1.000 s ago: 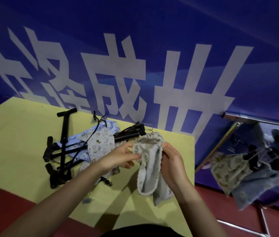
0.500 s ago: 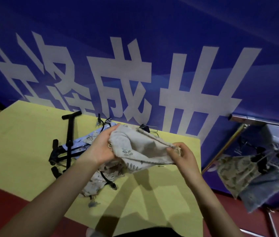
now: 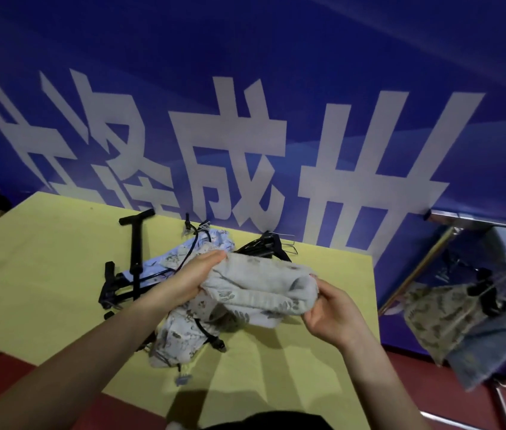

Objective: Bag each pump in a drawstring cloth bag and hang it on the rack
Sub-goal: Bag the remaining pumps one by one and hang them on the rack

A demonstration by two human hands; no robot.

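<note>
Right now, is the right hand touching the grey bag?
Touching. The head view shows the right hand pinching the grey bag's end between thumb and fingers.

Dim room, blue cast overall. Light falls from above and behind the person: forearm shadows fan forward across the yellow table (image 3: 43, 274), with a dark head shadow at its near edge. Slight glare on the metal rack (image 3: 475, 219) bar. Hanging bags (image 3: 450, 324) at right are smeared by motion blur. Wide-angle bending tilts the banner lettering (image 3: 239, 169) towards the edges.
</note>
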